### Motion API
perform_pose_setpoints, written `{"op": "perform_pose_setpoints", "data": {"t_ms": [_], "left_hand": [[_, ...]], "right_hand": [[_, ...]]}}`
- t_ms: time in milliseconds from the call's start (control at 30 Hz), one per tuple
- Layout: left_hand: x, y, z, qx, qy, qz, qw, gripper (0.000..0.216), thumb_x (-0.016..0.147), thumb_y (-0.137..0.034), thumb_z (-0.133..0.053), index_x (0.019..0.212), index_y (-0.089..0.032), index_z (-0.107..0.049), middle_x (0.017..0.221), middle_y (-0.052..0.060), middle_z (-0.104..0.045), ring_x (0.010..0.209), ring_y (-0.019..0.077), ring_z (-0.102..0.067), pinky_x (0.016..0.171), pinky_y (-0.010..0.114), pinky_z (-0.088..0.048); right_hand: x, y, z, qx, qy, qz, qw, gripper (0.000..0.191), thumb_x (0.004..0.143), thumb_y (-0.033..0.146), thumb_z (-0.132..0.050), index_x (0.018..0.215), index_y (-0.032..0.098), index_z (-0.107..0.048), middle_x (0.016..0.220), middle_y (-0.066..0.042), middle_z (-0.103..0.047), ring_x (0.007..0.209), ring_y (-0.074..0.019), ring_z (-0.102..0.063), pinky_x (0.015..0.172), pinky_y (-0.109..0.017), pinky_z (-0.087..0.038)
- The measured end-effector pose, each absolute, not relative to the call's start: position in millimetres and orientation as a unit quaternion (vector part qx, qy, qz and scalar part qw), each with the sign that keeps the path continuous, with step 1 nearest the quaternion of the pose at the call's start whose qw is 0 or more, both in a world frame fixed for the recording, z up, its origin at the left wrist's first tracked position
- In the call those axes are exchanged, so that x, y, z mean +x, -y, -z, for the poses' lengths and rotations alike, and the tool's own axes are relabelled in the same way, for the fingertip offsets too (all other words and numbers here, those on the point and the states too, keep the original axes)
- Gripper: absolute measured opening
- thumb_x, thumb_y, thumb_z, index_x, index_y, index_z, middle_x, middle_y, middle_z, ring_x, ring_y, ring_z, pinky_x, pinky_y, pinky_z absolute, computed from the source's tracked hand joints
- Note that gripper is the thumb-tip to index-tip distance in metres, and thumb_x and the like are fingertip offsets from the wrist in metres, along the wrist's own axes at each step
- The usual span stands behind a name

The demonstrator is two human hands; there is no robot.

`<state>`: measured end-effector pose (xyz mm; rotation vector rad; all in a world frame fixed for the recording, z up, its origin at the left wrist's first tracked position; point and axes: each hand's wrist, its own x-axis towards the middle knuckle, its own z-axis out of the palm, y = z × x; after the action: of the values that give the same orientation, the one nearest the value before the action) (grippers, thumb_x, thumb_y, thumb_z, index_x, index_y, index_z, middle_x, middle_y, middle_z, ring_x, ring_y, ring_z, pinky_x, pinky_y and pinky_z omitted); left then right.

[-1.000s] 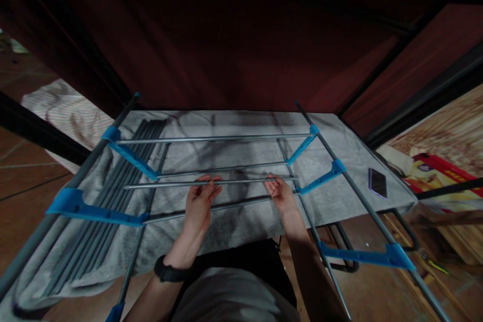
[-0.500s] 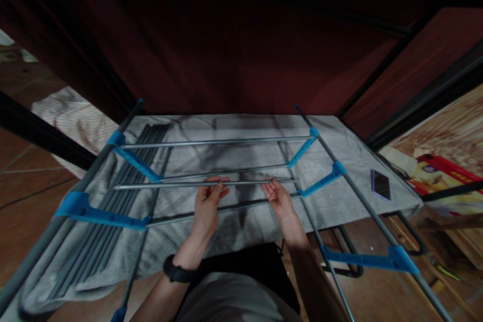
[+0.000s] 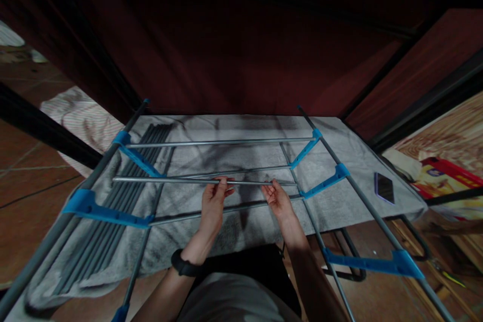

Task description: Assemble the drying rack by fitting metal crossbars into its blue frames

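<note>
Both of my hands hold one loose grey metal rod [image 3: 166, 179] that lies crosswise above a part-built rack. My left hand [image 3: 213, 201] pinches it near its middle, and a black band sits on that wrist. My right hand [image 3: 277, 197] grips it close to its right end. The rack has grey side rails [image 3: 360, 193] and blue plastic brackets [image 3: 138, 159]. Fitted crossbars [image 3: 222, 144] run between the brackets, beyond and below the held rod.
Under the rack a grey towel [image 3: 339, 141] covers a low surface. Several spare grey rods [image 3: 113, 211] lie on it at the left. At the right, a dark phone [image 3: 385, 187] rests on the towel. Dark red curtains hang behind. A striped cloth [image 3: 81, 115] lies on the tiled floor.
The held rod has slid to the left by a little. My left hand moved with it. The view has shifted slightly too.
</note>
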<state>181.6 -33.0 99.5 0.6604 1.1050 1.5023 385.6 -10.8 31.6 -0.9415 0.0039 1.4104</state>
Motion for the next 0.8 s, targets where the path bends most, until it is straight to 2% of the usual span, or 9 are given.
{"op": "perform_pose_setpoints", "data": {"t_ms": [533,800], "left_hand": [[192,32,-104,0.313,-0.447,-0.635,0.546,0.040,0.081,-0.052,-0.083,0.098,-0.020,-0.068,0.101,0.008,-0.078,0.098,0.0235,-0.074,0.089,0.041,-0.060],[200,23,-116,0.371,-0.437,-0.634,0.519,0.046,0.090,-0.049,-0.074,0.124,-0.023,-0.059,0.105,0.008,-0.076,0.105,0.0249,-0.072,0.091,0.042,-0.058]], "right_hand": [[372,13,-36,-0.414,-0.005,-0.645,0.643,0.018,0.093,0.012,-0.074,0.079,0.021,-0.066,0.070,0.002,-0.074,0.068,-0.0119,-0.074,0.081,-0.028,-0.069],[350,1,-52,-0.399,-0.019,-0.679,0.616,0.017,0.098,0.014,-0.067,0.082,0.021,-0.066,0.073,0.002,-0.074,0.068,-0.0114,-0.074,0.077,-0.026,-0.068]]}}
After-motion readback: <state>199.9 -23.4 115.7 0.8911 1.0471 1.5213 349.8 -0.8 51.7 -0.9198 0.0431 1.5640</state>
